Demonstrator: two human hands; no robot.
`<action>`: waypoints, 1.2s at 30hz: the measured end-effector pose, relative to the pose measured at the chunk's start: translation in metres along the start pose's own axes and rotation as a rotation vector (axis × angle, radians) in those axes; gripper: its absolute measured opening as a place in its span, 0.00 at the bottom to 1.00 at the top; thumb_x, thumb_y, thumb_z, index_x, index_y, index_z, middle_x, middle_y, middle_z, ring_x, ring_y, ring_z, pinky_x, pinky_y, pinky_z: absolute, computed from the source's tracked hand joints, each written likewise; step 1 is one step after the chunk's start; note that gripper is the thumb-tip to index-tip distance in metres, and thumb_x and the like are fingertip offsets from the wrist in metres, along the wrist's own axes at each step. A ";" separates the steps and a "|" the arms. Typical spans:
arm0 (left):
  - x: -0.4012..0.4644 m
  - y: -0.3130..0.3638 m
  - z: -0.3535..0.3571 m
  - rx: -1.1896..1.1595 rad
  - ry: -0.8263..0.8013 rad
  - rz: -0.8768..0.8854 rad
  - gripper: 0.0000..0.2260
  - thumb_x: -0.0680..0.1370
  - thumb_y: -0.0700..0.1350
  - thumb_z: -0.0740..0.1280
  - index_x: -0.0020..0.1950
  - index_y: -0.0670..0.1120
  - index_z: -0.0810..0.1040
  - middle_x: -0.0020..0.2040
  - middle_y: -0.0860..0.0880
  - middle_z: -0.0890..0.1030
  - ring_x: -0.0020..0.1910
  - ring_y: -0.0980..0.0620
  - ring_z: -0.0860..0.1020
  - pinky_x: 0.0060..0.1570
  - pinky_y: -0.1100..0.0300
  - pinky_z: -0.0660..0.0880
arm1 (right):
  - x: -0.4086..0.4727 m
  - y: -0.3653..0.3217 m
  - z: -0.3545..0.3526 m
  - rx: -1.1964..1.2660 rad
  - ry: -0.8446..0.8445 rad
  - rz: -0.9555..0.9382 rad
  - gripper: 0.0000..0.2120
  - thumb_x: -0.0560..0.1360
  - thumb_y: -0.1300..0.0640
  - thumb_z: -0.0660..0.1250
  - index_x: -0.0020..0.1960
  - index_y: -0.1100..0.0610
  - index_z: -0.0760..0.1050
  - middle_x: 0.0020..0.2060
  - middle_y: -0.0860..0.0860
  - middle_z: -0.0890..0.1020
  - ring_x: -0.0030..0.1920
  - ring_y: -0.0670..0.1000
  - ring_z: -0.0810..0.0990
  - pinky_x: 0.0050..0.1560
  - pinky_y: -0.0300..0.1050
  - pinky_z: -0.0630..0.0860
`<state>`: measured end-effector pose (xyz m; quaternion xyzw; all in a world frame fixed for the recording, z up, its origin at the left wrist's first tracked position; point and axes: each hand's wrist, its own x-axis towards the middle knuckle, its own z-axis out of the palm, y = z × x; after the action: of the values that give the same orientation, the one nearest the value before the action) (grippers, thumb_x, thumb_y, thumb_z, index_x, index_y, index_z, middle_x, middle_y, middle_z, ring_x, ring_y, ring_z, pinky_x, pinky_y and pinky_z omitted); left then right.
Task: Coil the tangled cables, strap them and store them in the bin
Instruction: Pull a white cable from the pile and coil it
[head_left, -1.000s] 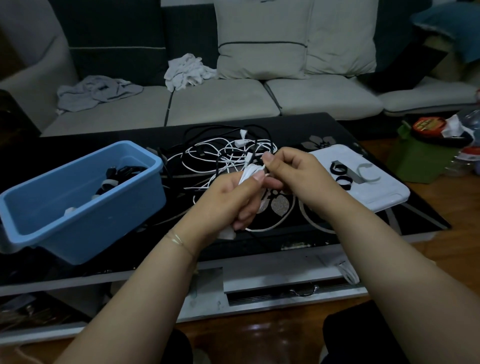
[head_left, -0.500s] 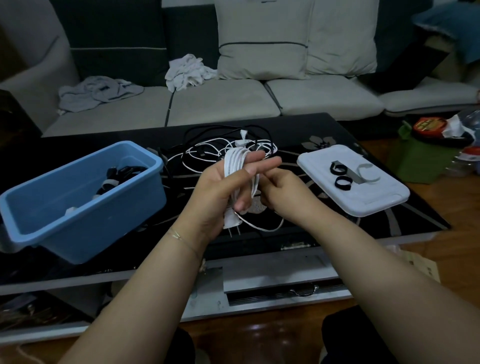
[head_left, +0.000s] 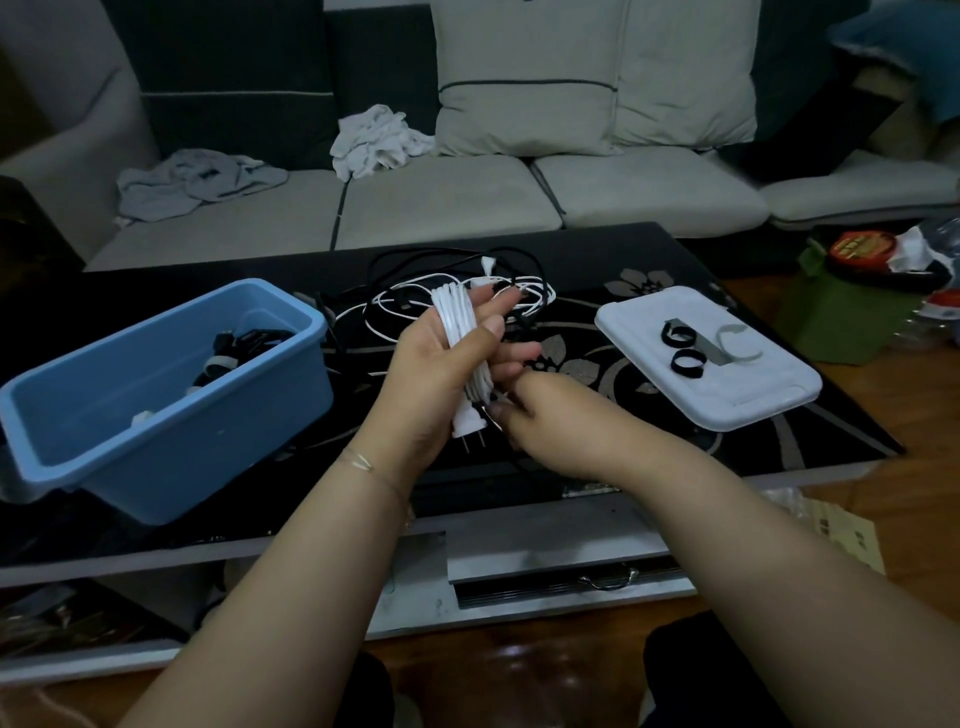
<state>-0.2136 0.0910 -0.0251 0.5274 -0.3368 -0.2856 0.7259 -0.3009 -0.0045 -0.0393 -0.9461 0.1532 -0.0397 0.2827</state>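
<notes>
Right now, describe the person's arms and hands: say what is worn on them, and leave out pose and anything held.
Both forearms are bare, with no sleeves in view. The left hand has a thin, light-coloured bracelet at its wrist. The right hand and its wrist show no bracelet, watch or glove. No rings can be made out on either hand. The fingernails look short and unpainted, though the dim light makes this uncertain.

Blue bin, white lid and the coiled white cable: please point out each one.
blue bin (head_left: 156, 415), head view, on its front outer wall.
white lid (head_left: 727, 395), head view, on a bare part near its front edge.
coiled white cable (head_left: 457, 322), head view, on the upper loops.
</notes>
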 end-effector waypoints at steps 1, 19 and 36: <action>0.001 0.000 0.000 0.018 0.009 0.004 0.14 0.81 0.36 0.58 0.67 0.42 0.67 0.65 0.45 0.77 0.43 0.52 0.84 0.41 0.64 0.79 | -0.001 0.000 -0.001 -0.021 0.031 -0.008 0.07 0.81 0.51 0.58 0.53 0.51 0.72 0.37 0.44 0.70 0.42 0.48 0.72 0.40 0.43 0.65; 0.004 -0.013 -0.010 0.706 -0.019 0.100 0.47 0.59 0.83 0.45 0.57 0.49 0.75 0.55 0.54 0.80 0.55 0.56 0.77 0.60 0.58 0.73 | -0.010 0.010 -0.018 0.222 0.022 -0.129 0.15 0.75 0.53 0.68 0.33 0.57 0.71 0.26 0.46 0.74 0.28 0.41 0.70 0.34 0.43 0.68; -0.005 -0.001 -0.003 0.477 -0.385 -0.151 0.13 0.78 0.31 0.61 0.58 0.44 0.75 0.51 0.48 0.85 0.20 0.55 0.70 0.24 0.64 0.66 | -0.001 0.036 -0.037 0.549 0.309 -0.175 0.09 0.70 0.58 0.73 0.41 0.59 0.74 0.34 0.47 0.77 0.36 0.43 0.76 0.42 0.40 0.74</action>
<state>-0.2141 0.0962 -0.0277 0.6426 -0.4854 -0.3463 0.4811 -0.3176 -0.0522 -0.0279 -0.8268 0.0959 -0.2468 0.4963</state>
